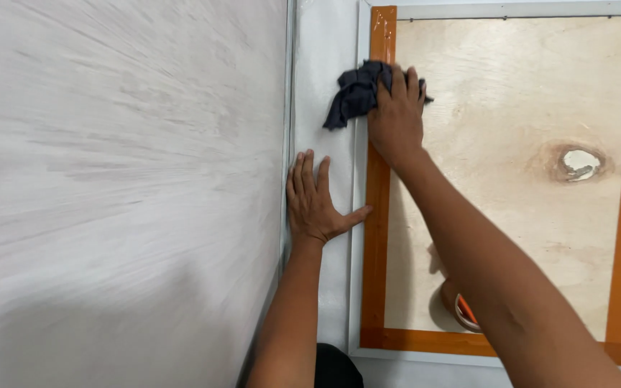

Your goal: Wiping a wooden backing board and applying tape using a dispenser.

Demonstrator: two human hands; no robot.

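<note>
Plywood panel edged with brown tape: the right hand, arm outstretched, presses a bunched dark cloth against the taped edge at eleven o'clock, fingers curled over it; the left hand lies flat, fingers spread, empty, at seven o'clock from the cloth.

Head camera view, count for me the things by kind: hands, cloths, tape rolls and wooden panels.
Hands: 2, left hand flat on the white surface, right hand pressing the cloth
Dark cloth: 1
Tape roll, partly hidden behind the right arm: 1
Plywood panel edged in orange tape: 1
Total: 5
</note>
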